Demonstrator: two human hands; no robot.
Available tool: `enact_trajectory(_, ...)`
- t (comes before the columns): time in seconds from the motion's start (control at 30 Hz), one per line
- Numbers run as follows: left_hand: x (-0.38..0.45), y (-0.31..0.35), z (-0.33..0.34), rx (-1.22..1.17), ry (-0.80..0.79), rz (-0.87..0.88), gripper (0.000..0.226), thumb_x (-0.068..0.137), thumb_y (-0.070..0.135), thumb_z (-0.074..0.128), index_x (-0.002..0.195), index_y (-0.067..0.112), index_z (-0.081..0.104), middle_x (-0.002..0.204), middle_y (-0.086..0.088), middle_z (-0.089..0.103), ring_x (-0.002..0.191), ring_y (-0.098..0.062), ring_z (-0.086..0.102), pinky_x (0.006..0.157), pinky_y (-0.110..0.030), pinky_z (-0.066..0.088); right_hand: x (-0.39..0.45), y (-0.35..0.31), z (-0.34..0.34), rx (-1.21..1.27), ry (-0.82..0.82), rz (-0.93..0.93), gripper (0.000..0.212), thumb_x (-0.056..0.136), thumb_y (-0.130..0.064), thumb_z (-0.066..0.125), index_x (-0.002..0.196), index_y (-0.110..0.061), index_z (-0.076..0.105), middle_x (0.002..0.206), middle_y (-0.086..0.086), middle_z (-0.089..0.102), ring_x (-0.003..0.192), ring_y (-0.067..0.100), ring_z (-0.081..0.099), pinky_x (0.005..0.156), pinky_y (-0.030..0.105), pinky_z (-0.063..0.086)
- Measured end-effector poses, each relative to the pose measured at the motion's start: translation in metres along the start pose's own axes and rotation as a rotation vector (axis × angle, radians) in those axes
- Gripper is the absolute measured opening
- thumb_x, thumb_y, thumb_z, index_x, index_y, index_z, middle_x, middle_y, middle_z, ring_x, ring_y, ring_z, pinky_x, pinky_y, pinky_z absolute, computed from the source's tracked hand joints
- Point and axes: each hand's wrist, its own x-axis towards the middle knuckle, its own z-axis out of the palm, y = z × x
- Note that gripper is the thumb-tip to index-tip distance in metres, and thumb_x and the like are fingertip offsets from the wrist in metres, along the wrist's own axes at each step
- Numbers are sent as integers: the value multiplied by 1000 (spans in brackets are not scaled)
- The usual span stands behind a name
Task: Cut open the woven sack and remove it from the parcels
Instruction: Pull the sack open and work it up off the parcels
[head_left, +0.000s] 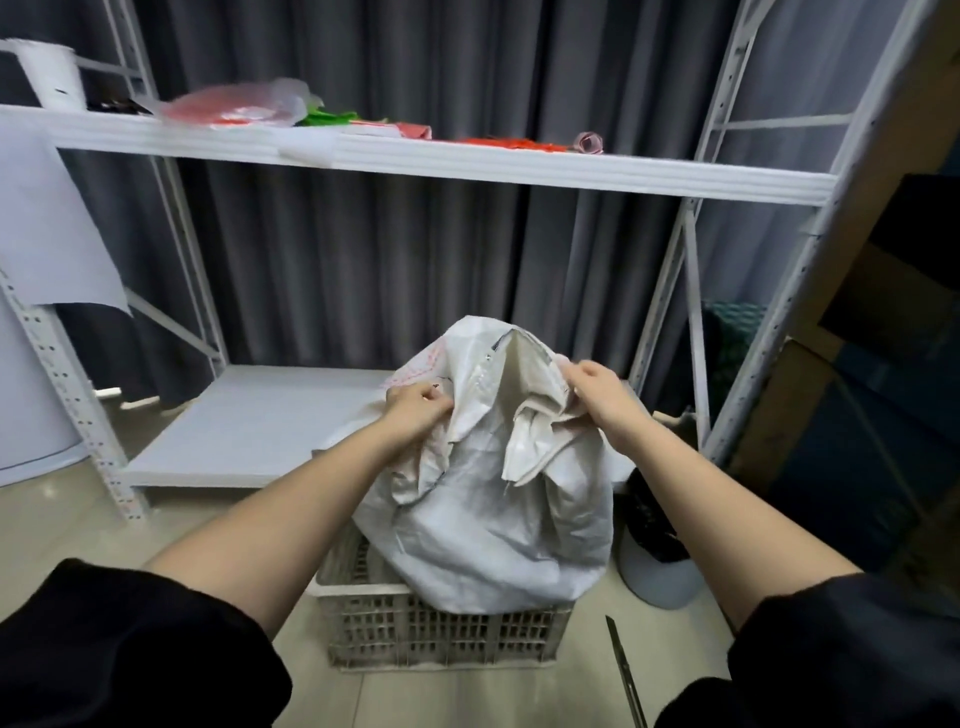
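Note:
A full white woven sack (488, 530) stands upright in a pale slatted plastic crate (441, 634) on the floor. Its top is bunched and partly open, with a stitched seam running up the middle. My left hand (418, 408) grips a fold of the sack's top on the left side. My right hand (602, 397) grips the top edge on the right, and the two hands hold the mouth spread apart. The parcels inside are hidden by the fabric. A long thin knife (626, 675) lies on the floor to the right of the crate.
A white metal rack (545, 169) stands behind the crate, its upper shelf holding plastic bags and papers, its low shelf (249, 421) just left of the sack. A bin with a black liner (654, 545) sits right of the crate. Dark boxes fill wooden shelving at the right.

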Motion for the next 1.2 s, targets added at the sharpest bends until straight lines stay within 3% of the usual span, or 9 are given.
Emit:
enact_trajectory(0.1,-1,-12,-1,223,-53,31,56,72,35,68,122,16,51,145,-7,17,126,-18,42,103,-24,29,3,8,3,-254,-61,4,28,82,-20,68,100,-14,47,91,-1,50,77,13,51,63,18,41)
enact_trajectory(0.23,4,-31,-6,401,-85,-52,120,45,61,65,149,21,20,156,-6,2,143,-28,19,115,-38,22,5,20,13,-620,-32,16,119,55,-49,74,150,-22,8,149,1,33,134,28,38,109,45,33)
enact_trajectory(0.4,16,-57,-1,1074,56,-40,116,63,76,60,151,26,3,160,-9,-1,146,-36,1,114,-50,11,11,48,28,-873,-100,55,118,68,-52,74,151,-25,-6,155,4,20,137,32,28,106,50,28)
enact_trajectory(0.6,34,-82,5,1232,66,-56,124,67,73,61,151,23,-14,159,-15,-3,136,-33,34,104,-41,30,23,59,33,-1190,-152,-48,111,74,-33,73,152,-21,-5,147,8,34,127,34,35,99,43,34)
enact_trajectory(0.73,46,-91,6,1354,128,23,101,78,64,54,152,19,2,145,-8,38,127,-27,42,99,-39,30,28,60,23,-1177,-110,-259,60,73,-11,57,130,-22,40,123,1,54,115,29,40,85,40,30)
enact_trajectory(0.83,45,-87,0,1384,142,156,41,92,36,45,132,27,42,133,-1,49,125,-24,37,101,-41,30,31,58,14,-990,-52,-323,42,70,-4,52,110,-19,49,102,-1,55,109,28,42,80,37,31)
enact_trajectory(0.9,45,-75,-15,1275,187,181,33,91,28,49,124,25,49,127,-6,49,122,-29,42,101,-46,32,36,49,4,-896,-3,-383,34,70,-6,53,100,-23,49,102,-1,56,105,30,47,80,40,41)
enact_trajectory(1.03,54,-13,-72,953,392,266,28,87,13,51,114,12,44,114,-18,51,99,-44,58,73,-43,42,63,2,-12,-865,194,-544,37,70,-6,53,105,-19,54,100,6,56,98,32,50,78,43,45)
enact_trajectory(1.2,47,66,-111,568,793,387,23,79,3,44,97,16,47,106,-13,52,83,-39,54,63,-39,33,70,-67,-9,-629,542,-693,51,69,5,44,113,-16,58,107,9,56,98,30,46,74,20,23)
